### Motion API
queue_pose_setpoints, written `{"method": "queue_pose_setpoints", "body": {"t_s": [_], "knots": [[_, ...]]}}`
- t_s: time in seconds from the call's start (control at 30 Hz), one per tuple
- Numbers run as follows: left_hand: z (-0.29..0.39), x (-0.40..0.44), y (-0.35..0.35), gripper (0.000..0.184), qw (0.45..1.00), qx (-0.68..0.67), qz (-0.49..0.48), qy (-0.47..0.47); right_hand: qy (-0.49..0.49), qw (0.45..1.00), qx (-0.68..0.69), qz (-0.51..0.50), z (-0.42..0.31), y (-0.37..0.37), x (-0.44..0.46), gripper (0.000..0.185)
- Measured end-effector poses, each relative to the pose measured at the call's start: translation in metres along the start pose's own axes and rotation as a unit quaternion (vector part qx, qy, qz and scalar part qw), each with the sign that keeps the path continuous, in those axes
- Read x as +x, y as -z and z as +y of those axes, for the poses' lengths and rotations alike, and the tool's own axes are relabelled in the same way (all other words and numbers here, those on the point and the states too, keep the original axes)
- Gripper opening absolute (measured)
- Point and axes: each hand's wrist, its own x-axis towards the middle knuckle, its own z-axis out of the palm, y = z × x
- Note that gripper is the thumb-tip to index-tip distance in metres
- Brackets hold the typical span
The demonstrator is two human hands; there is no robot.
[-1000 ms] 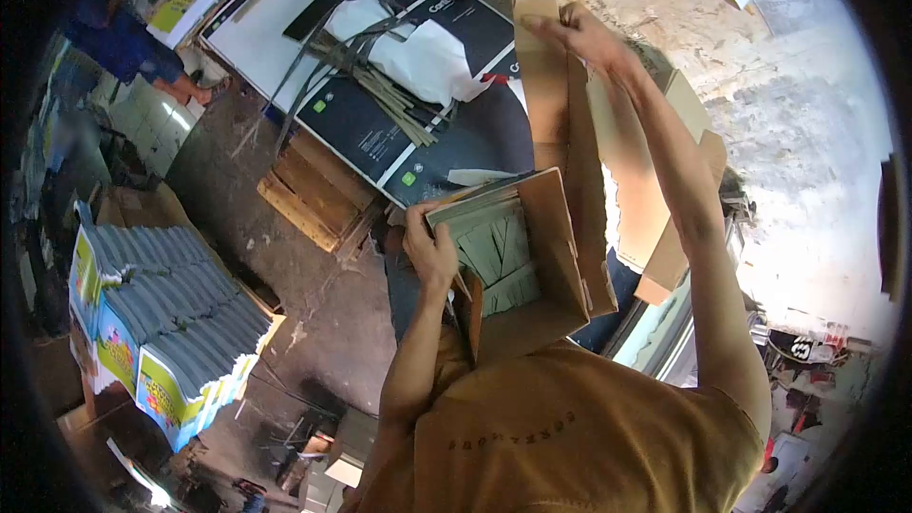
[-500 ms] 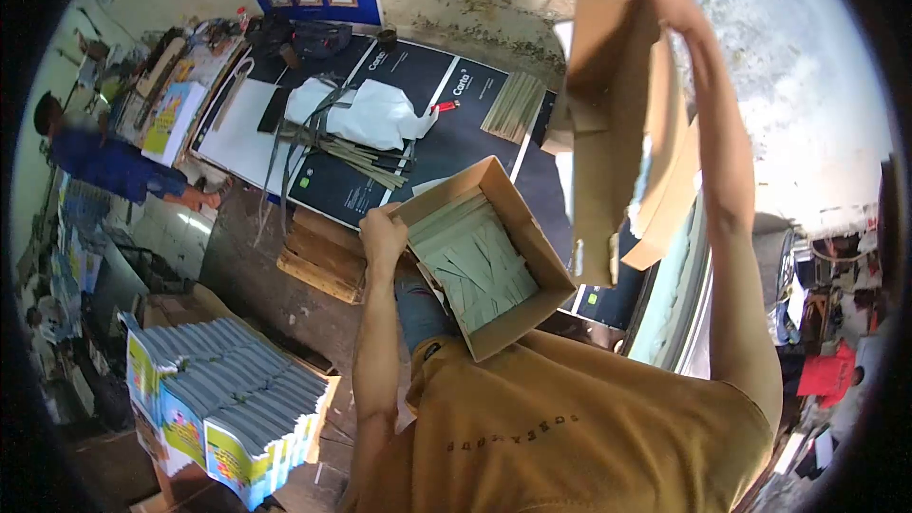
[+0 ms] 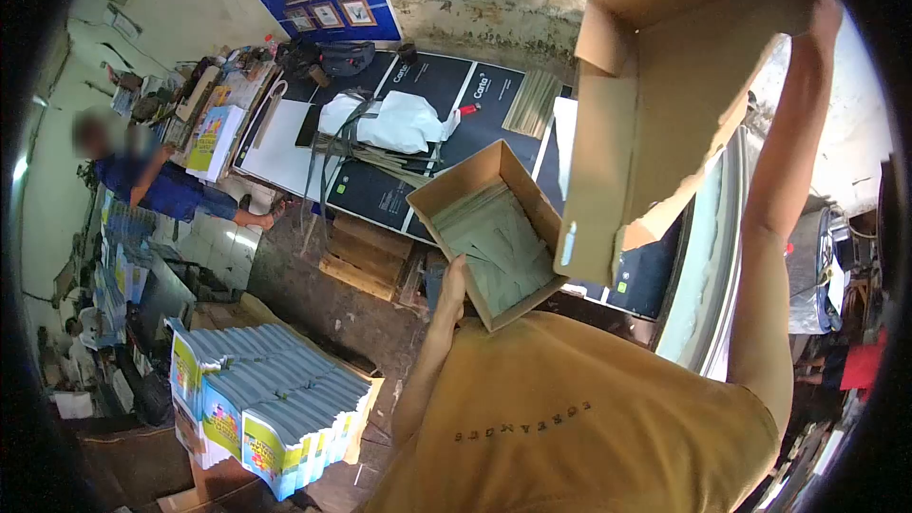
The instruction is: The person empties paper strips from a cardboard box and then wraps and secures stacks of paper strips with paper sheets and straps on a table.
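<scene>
I see the small box (image 3: 522, 198), gripped before the chest by the left hand (image 3: 454, 287), already strewn with strips (image 3: 499, 237) but uncovered, beside the raised torn carton (image 3: 655, 133) that the right hand (image 3: 821, 11) seemingly grasps, its fingers shadowed.

Two held boxes (image 3: 532, 198), two hands (image 3: 454, 287), seemingly two other people (image 3: 157, 182).

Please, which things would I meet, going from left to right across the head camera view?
Person in dark blue, wooden crate, small open box, larger cardboard box, red clothing.
</scene>
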Motion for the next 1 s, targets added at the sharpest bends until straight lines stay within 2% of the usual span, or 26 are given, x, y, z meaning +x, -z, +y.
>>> {"method": "queue_pose_setpoints", "body": {"t_s": [0.03,0.07,0.13,0.17,0.2,0.23,0.27,0.3,0.33,0.37,0.43,0.47,0.5,0.53,0.6,0.63,0.67,0.7,0.73,0.77,0.8,0.83,0.87,0.93,1.0], "knots": [[0.009,0.0,-0.01,0.068,1.0,-0.001,-0.004,-0.005,0.023,1.0,0.015,0.013,0.002,-0.001,0.0,0.028],[0.022,-0.008,-0.019,0.063,1.0,0.0,-0.008,-0.01,-0.033,0.988,0.131,0.07,0.016,0.0,0.005,0.024],[0.053,-0.038,-0.034,0.073,0.999,0.038,-0.038,0.004,-0.137,0.911,0.346,0.176,0.074,0.01,0.031,0.022],[0.063,-0.045,-0.038,0.078,0.997,0.057,-0.055,0.013,-0.125,0.937,0.297,0.136,0.064,0.005,0.029,0.024],[0.064,-0.043,-0.031,0.086,0.999,0.047,-0.007,-0.007,-0.108,0.958,0.246,0.099,0.055,-0.001,0.028,0.027],[0.076,-0.053,-0.026,0.082,0.992,0.03,0.006,-0.119,-0.023,0.999,0.029,-0.025,0.016,-0.03,0.011,0.029],[0.087,-0.063,-0.021,0.079,0.973,0.017,0.017,-0.231,-0.05,0.997,-0.01,-0.052,-0.001,-0.044,0.011,0.032],[0.111,-0.095,-0.03,0.086,0.94,0.041,0.027,-0.338,-0.079,0.992,-0.046,-0.082,-0.015,-0.058,0.01,0.035],[0.141,-0.138,-0.047,0.094,0.89,0.097,0.03,-0.445,-0.048,0.993,-0.06,-0.086,-0.026,-0.076,0.002,0.037],[0.167,-0.178,-0.065,0.102,0.822,0.168,0.037,-0.543,-0.07,0.993,-0.026,-0.088,-0.03,-0.098,-0.001,0.034],[0.205,-0.215,-0.103,0.129,0.687,0.309,0.107,-0.649,-0.107,0.966,-0.107,-0.211,-0.067,-0.127,-0.006,0.03],[0.216,-0.224,-0.13,0.118,0.731,0.31,0.132,-0.593,-0.116,0.943,-0.148,-0.274,-0.086,-0.141,-0.009,0.029],[0.228,-0.227,-0.148,0.107,0.771,0.309,0.156,-0.535,0.01,0.97,-0.099,-0.222,-0.066,-0.173,-0.022,0.028],[0.239,-0.201,-0.145,0.084,0.759,0.268,0.164,-0.57,-0.017,0.954,-0.114,-0.276,-0.083,-0.178,-0.027,0.043],[0.252,-0.159,-0.132,0.034,0.746,0.211,0.141,-0.616,0.032,0.964,-0.071,-0.256,-0.072,-0.196,-0.025,0.045],[0.253,-0.155,-0.125,0.03,0.759,0.215,0.147,-0.596,0.053,0.967,-0.054,-0.245,-0.068,-0.197,-0.02,0.045],[0.254,-0.156,-0.117,0.026,0.773,0.219,0.154,-0.576,0.012,0.937,0.037,-0.347,-0.063,-0.188,-0.01,0.058],[0.257,-0.161,-0.108,0.023,0.754,0.209,0.161,-0.601,0.051,0.951,0.024,-0.305,-0.057,-0.179,-0.006,0.068],[0.256,-0.171,-0.099,0.021,0.785,0.136,0.139,-0.588,0.091,0.961,0.012,-0.261,-0.046,-0.17,-0.006,0.081],[0.259,-0.173,-0.079,0.021,0.748,0.179,0.164,-0.617,0.126,0.968,0.001,-0.217,-0.035,-0.16,-0.01,0.095],[0.26,-0.198,-0.087,0.02,0.719,0.145,0.188,-0.654,0.128,0.957,-0.044,-0.256,-0.027,-0.147,-0.017,0.098],[0.258,-0.209,-0.082,0.02,0.717,0.173,0.194,-0.647,0.134,0.942,-0.088,-0.294,-0.022,-0.133,-0.023,0.103],[0.257,-0.22,-0.073,0.02,0.713,0.199,0.196,-0.643,0.09,0.916,-0.148,-0.363,-0.022,-0.117,-0.035,0.113],[0.254,-0.238,-0.06,0.022,0.717,0.25,0.172,-0.627,-0.033,0.888,0.014,-0.458,-0.013,-0.103,-0.069,0.113],[0.25,-0.251,-0.052,0.028,0.729,0.302,0.108,-0.605,-0.13,0.764,0.2,-0.6,0.003,-0.097,-0.106,0.091]]}}
